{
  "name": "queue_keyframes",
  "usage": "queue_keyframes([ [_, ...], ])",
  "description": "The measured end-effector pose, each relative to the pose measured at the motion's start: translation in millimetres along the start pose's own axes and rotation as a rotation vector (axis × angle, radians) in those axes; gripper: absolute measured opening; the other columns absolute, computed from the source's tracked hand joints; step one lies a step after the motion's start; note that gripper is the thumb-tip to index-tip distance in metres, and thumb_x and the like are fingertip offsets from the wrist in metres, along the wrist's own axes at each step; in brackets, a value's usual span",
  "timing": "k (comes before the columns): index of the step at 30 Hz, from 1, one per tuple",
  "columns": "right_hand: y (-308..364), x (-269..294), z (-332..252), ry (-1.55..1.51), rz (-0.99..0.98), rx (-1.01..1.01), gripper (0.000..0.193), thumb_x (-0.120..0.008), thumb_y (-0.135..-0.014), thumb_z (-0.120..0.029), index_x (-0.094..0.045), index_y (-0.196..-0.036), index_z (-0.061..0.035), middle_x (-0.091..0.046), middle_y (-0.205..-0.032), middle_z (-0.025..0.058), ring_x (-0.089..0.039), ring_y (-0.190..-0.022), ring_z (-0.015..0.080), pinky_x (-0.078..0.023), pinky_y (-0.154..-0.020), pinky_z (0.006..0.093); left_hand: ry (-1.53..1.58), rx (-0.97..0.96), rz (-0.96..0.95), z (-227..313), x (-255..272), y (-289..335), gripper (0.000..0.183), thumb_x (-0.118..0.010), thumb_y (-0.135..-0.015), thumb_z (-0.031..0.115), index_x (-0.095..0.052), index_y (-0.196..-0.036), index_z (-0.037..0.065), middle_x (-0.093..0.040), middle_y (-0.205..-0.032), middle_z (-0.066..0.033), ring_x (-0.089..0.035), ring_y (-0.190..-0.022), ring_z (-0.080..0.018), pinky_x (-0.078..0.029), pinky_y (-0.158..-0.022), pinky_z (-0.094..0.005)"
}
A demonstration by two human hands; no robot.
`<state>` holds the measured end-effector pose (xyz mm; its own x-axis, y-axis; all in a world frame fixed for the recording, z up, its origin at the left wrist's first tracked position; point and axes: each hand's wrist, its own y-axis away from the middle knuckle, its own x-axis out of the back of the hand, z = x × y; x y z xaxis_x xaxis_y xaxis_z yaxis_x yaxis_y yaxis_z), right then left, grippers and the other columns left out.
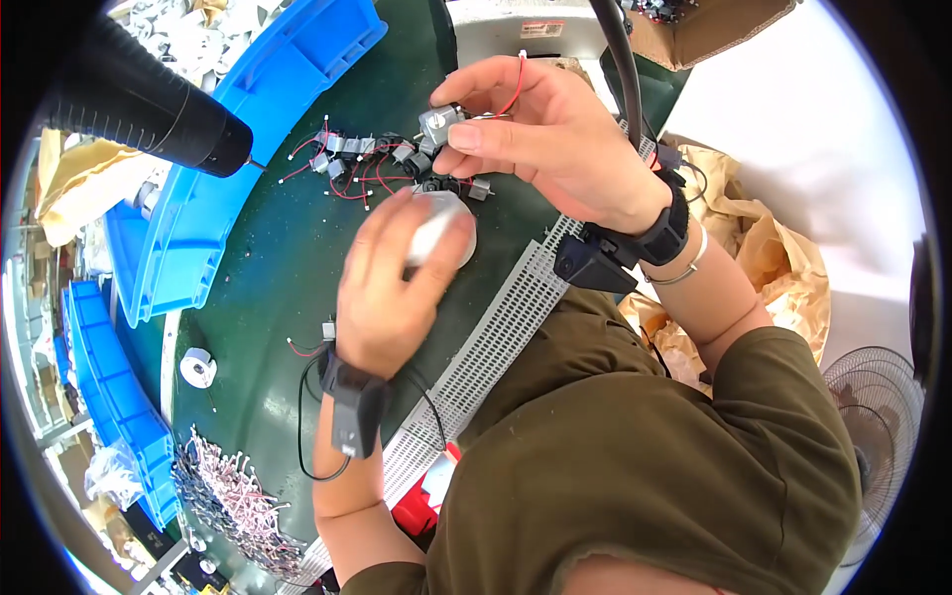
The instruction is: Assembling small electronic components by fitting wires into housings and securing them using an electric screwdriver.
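My right hand [560,144] pinches a small grey electric motor [439,122] between thumb and fingers. A thin red wire [515,91] with a white plug sticks up beside those fingers. Just below, my left hand [387,273] has its fingers round a smooth white round part [436,233], somewhat blurred and partly covered by the fingers. Behind both hands lies a cluster of small motors [347,147] with red and black leads on the green work surface [268,288]. One more small motor [328,330] lies beside my left wrist.
A black cylindrical tool [164,104] with a thin tip hangs at upper left. Blue bins [243,129] line the left side. A white roll-shaped part [198,368] and a heap of wires [233,496] lie at left. A perforated white strip [496,327] edges the surface near my body.
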<state>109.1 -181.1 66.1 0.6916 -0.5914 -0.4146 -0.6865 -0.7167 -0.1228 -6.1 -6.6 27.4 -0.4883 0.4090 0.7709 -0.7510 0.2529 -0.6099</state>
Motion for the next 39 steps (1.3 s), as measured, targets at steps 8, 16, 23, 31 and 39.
queue_keyframes([
  [8,2.1,2.2,2.9,0.031,0.002,0.003,0.027,-0.060,-0.087,-0.008,-0.054,-0.113,-0.0006,-0.063,-0.093,0.0063,-0.065,-0.086,0.0143,-0.053,-0.074,0.0248,-0.020,-0.092,-0.125,14.4,0.0,-5.2,0.034,-0.060,-0.070,0.004,-0.066,-0.102,0.013,-0.056,-0.115,-0.0080,-0.053,-0.110,-0.0302,-0.046,-0.089,-0.0430],
  [16,-1.3,5.6,-1.7,0.125,0.018,-0.019,0.028,-0.059,-0.087,-0.005,-0.054,-0.113,0.0015,-0.062,-0.095,0.0081,-0.065,-0.086,0.0170,-0.053,-0.076,0.0265,-0.172,-0.071,-0.205,8.5,1.9,-10.8,0.025,-0.063,-0.075,0.010,-0.067,-0.100,0.012,-0.056,-0.122,-0.0041,-0.048,-0.119,-0.0258,-0.042,-0.093,-0.0447],
  [23,8.1,20.8,2.8,0.150,0.016,0.019,0.034,-0.054,-0.089,-0.005,-0.047,-0.122,0.0018,-0.057,-0.106,0.0099,-0.059,-0.092,0.0177,-0.049,-0.083,0.0287,0.119,0.038,-0.020,21.4,-12.4,3.6,0.037,-0.061,-0.067,0.013,-0.065,-0.103,0.019,-0.056,-0.121,-0.0023,-0.048,-0.118,-0.0277,-0.044,-0.095,-0.0403],
  [31,-0.4,59.3,5.4,0.091,-0.059,0.018,0.033,-0.051,-0.091,-0.001,-0.045,-0.123,0.0037,-0.057,-0.108,0.0107,-0.060,-0.092,0.0151,-0.049,-0.082,0.0238,0.040,0.029,0.255,22.8,-25.1,18.1,0.014,-0.066,-0.060,0.014,-0.068,-0.074,0.013,-0.061,-0.106,0.0015,-0.051,-0.111,-0.0252,-0.046,-0.086,-0.0398],
  [39,11.5,51.7,0.9,0.244,-0.085,0.101,0.033,-0.054,-0.087,0.002,-0.049,-0.119,0.0033,-0.058,-0.109,0.0105,-0.060,-0.092,0.0136,-0.049,-0.082,0.0239,0.125,0.190,0.537,39.4,-11.7,4.9,0.039,-0.073,-0.070,0.022,-0.059,-0.103,0.008,-0.060,-0.101,-0.0118,-0.055,-0.104,-0.0325,-0.045,-0.085,-0.0440],
])
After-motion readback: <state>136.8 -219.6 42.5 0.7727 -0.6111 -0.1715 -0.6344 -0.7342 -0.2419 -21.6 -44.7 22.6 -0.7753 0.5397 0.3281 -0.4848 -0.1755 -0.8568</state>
